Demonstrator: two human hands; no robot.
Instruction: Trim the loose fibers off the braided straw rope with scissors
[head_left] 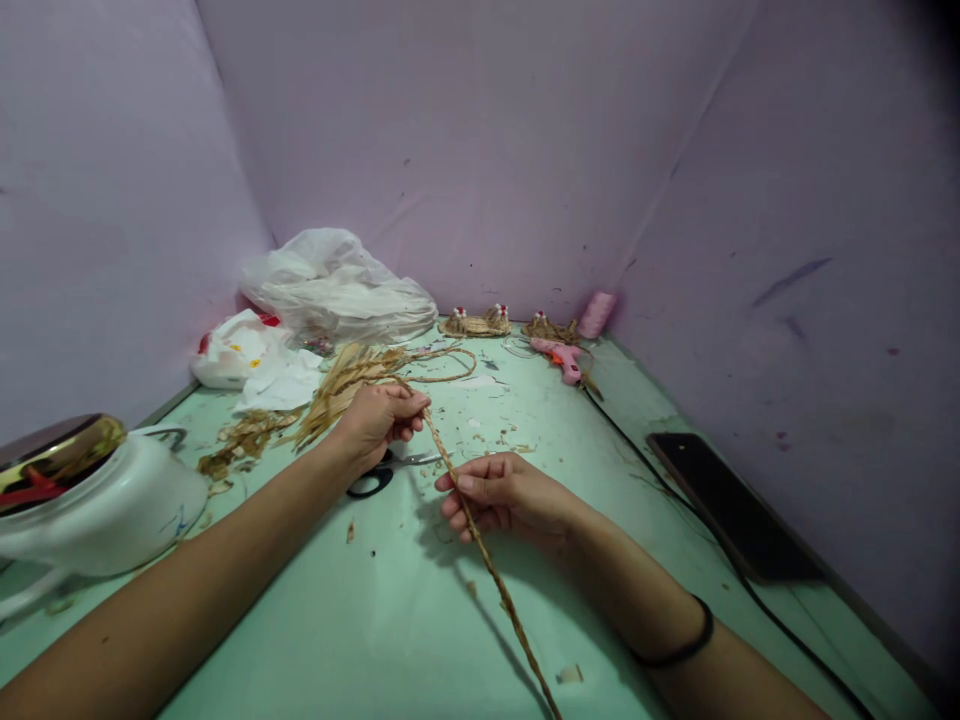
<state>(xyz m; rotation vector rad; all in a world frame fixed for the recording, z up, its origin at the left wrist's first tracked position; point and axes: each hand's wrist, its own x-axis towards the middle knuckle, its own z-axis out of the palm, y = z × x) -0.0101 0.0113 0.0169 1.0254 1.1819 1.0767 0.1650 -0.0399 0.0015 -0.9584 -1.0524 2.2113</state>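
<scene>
A thin twisted straw cord (pixel 496 572) runs slantwise from the middle of the table down to the bottom edge of the view. My left hand (pixel 381 418) is closed in a pinch on its upper part. Lower down, my right hand (pixel 510 495) has thumb and fingers closed round the same cord. Beyond my left hand lies a bundle of dry straw strips (pixel 337 385), with a loop of cord beside it. Scissors (pixel 373 478) with dark handles rest on the table just under my left hand, partly hidden by it.
At left stands a white teapot-like container (pixel 142 510). Behind it are a white plastic bag (pixel 337 290) and crumpled tissue (pixel 277 375). Small woven pieces (pixel 474 325), a pink thread spool (pixel 597 315) and a pink glue gun (pixel 559 360) lie at the back. A phone (pixel 731 505) and black cable are at right.
</scene>
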